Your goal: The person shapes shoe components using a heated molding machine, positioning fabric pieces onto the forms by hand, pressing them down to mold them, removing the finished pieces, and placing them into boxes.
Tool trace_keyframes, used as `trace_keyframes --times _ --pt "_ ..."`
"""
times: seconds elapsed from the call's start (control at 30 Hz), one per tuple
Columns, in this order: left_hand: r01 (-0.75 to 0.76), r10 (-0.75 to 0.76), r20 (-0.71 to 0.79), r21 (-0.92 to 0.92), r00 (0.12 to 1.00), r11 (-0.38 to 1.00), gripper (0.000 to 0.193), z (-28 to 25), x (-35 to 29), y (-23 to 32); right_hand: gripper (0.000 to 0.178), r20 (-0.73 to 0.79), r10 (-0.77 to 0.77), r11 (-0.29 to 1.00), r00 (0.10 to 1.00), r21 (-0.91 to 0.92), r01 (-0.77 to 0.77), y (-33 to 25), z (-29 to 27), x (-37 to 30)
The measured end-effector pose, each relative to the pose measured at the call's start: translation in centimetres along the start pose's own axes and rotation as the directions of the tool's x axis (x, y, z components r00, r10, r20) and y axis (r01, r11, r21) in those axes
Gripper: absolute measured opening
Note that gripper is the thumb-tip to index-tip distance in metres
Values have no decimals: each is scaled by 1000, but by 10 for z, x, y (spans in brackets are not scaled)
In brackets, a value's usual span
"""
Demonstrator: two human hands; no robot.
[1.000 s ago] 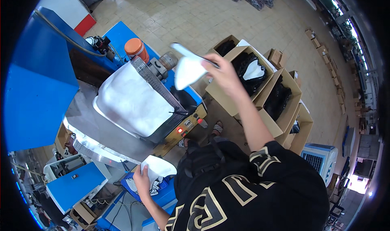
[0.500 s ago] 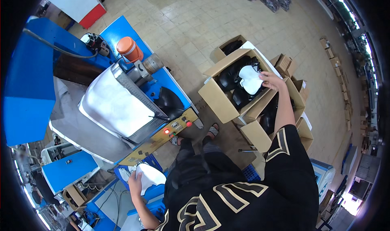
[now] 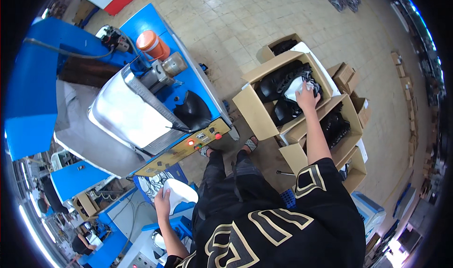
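Observation:
My left hand (image 3: 163, 202) pinches a curved white sheet-like piece (image 3: 181, 196) by its edge, low on the left. Beneath that piece lies a blue tray (image 3: 144, 185) with more white, dark-edged pieces. My right arm reaches into an open cardboard box (image 3: 255, 115). There my right hand (image 3: 307, 97) has its fingers bent over a second white piece (image 3: 293, 87), partly hidden by the hand. Around it in the box are glossy black moulded pieces (image 3: 275, 88), standing in a row or stacked.
A blue machine (image 3: 155, 20) with a white-covered padded block (image 3: 130, 115) stands at left. On it are an orange jug (image 3: 152, 45), a black moulded piece (image 3: 193, 112) and a panel with a red button (image 3: 218, 136). Another open box (image 3: 351, 110) with black pieces adjoins mine.
My right hand has gone down into the box with its white piece, which now sits lower among the black pieces. My left hand still holds its white piece, shifted slightly right and up.

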State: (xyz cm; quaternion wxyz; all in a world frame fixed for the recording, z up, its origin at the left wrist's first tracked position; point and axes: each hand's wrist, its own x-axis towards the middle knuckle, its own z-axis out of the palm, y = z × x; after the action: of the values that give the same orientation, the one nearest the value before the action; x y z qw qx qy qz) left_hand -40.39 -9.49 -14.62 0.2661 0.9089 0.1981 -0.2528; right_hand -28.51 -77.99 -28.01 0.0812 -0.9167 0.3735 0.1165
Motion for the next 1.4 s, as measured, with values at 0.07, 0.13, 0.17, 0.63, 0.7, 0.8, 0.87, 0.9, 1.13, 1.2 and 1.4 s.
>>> trace_keyframes --times 0.07,0.13,0.17,0.63,0.7,0.8,0.87,0.9,1.13,1.2,1.4 --pt "7 -9 -83 -28 996 1000 53 1 -6 -1 65 -65 -60 998 996 -32 58 -11 -1 -11" --pt "-49 39 -196 -46 980 998 50 7 5 -15 60 -261 -63 997 963 -70 46 9 12 -11" --pt "-66 53 -257 -42 965 997 48 9 13 -30 54 -404 -88 991 911 -130 38 11 10 -22" --pt "-296 150 -443 -280 884 913 30 -30 96 3 37 -7 -923 294 384 631 718 -326 2 -337" --pt "-319 153 -455 -314 877 894 28 -31 114 -2 39 -36 -933 257 357 629 734 -360 21 -343" --pt "-416 193 -449 -476 873 775 27 -42 125 14 34 57 -890 377 451 648 662 -406 24 -349" --pt "-499 214 -544 -455 812 738 22 -49 130 19 24 45 -873 414 486 595 689 -423 17 -352" --pt "-500 207 -549 -460 810 734 22 -57 136 23 21 15 -870 423 494 539 728 -430 13 -353" --pt "-725 313 -753 -299 579 620 15 -144 182 79 36 -206 -808 362 552 565 741 -494 -71 -350" --pt "-696 315 -709 -337 630 634 16 -174 193 105 35 -319 -823 300 470 459 836 -517 -95 -334" --pt "-749 660 -689 258 301 610 27 -214 232 118 38 -393 -891 278 226 -78 957 -555 -131 -326"
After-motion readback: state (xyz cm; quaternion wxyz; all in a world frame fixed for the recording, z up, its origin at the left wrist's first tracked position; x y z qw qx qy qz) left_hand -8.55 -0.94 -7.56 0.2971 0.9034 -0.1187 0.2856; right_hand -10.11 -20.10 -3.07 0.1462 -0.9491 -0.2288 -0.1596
